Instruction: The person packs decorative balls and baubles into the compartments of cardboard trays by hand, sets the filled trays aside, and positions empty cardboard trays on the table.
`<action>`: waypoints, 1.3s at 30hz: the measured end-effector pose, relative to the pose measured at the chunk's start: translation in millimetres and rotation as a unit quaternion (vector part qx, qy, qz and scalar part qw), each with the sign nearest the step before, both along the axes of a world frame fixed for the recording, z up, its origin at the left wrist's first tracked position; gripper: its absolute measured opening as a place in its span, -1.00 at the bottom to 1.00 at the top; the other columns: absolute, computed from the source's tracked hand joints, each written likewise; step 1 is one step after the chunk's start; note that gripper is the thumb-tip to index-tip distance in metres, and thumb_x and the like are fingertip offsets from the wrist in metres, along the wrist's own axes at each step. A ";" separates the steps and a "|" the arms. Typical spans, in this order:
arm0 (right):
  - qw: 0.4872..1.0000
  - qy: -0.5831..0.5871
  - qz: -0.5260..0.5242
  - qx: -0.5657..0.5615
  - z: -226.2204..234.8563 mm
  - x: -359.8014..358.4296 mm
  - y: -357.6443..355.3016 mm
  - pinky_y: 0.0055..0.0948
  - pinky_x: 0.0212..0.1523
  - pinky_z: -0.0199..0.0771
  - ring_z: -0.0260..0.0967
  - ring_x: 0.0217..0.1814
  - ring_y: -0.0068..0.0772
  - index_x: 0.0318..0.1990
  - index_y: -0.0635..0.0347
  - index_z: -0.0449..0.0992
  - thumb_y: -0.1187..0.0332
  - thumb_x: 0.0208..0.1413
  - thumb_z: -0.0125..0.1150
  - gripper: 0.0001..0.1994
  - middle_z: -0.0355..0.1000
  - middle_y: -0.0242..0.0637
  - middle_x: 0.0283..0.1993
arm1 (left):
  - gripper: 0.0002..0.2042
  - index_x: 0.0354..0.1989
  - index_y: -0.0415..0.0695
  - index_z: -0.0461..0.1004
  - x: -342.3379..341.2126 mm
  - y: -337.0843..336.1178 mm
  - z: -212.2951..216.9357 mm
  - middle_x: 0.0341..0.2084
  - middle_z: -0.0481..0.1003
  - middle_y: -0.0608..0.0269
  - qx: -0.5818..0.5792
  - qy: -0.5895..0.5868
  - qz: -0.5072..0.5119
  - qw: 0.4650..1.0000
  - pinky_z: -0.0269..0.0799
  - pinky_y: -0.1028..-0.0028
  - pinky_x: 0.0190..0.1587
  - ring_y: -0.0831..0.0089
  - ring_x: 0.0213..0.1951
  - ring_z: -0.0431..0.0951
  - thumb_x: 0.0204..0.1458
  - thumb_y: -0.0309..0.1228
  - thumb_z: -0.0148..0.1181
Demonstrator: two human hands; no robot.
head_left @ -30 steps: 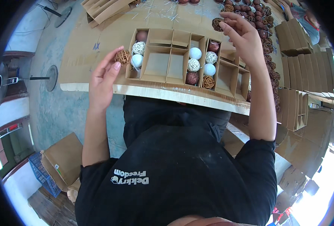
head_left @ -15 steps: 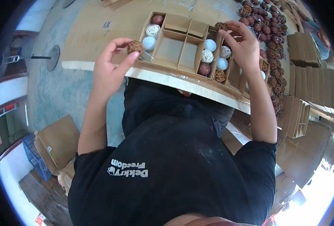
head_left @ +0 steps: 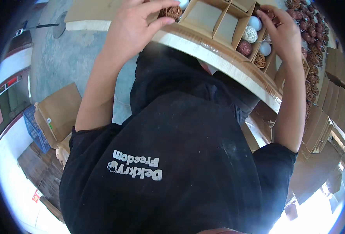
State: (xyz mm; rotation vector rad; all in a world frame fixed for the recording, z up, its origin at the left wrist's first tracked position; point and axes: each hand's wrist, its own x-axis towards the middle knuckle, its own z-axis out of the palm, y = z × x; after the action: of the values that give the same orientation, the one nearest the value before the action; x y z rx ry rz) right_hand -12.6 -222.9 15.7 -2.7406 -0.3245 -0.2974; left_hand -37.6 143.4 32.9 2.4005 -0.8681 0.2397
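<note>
Cardboard divider box sits at the table edge, its right-hand cells already holding pale, white, dark red and woven balls, while the middle cells look unfilled. At its left end, the left hand pinches a brown wicker ball between fingertips. The right hand reaches into the right cells; its grip cannot be made out.

Divided box on table edge; balls in its right compartments; loose balls heaped to its right.
</note>
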 end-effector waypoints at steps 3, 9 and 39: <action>0.990 0.082 -0.102 0.044 32.9 -9.0 33.6 -0.19 0.03 0.57 0.60 -0.04 -0.12 0.00 0.24 0.65 0.23 0.13 0.48 -0.64 0.64 -0.10 -0.05 | -0.71 0.01 -0.34 0.61 -5.0 -3.8 3.4 -0.11 0.49 0.06 -0.038 0.086 0.016 0.995 0.48 0.33 -0.04 0.18 -0.10 0.58 0.15 -0.48 0.38; 0.990 -0.007 -0.067 0.126 34.5 -62.5 12.0 -0.56 0.07 0.53 0.57 0.03 -0.55 0.21 0.09 0.64 0.22 0.38 0.31 -0.67 0.65 -0.32 0.02 | -0.79 -0.04 -0.25 0.62 -1.0 -9.3 -8.3 -0.14 0.51 0.09 -0.118 0.157 0.047 0.979 0.49 0.37 -0.11 0.20 -0.20 0.59 0.16 -0.51 0.35; 0.893 0.174 -0.414 0.018 7.3 -156.1 -78.5 0.06 -0.05 0.51 0.55 -0.07 0.30 -0.08 0.23 0.62 -0.15 0.39 0.02 -0.45 0.60 0.14 -0.23 | -0.78 0.01 -0.32 0.58 27.8 -58.5 -35.5 -0.07 0.60 0.12 -0.332 0.000 -0.083 0.940 0.51 0.41 0.02 0.35 -0.17 0.61 0.24 -0.52 0.23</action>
State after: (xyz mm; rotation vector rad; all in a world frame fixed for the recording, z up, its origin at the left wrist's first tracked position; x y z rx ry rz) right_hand -168.6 -301.4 23.1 -2.6625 0.9525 -0.0073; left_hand -9.8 84.9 -2.5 1.6924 -0.8209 0.3933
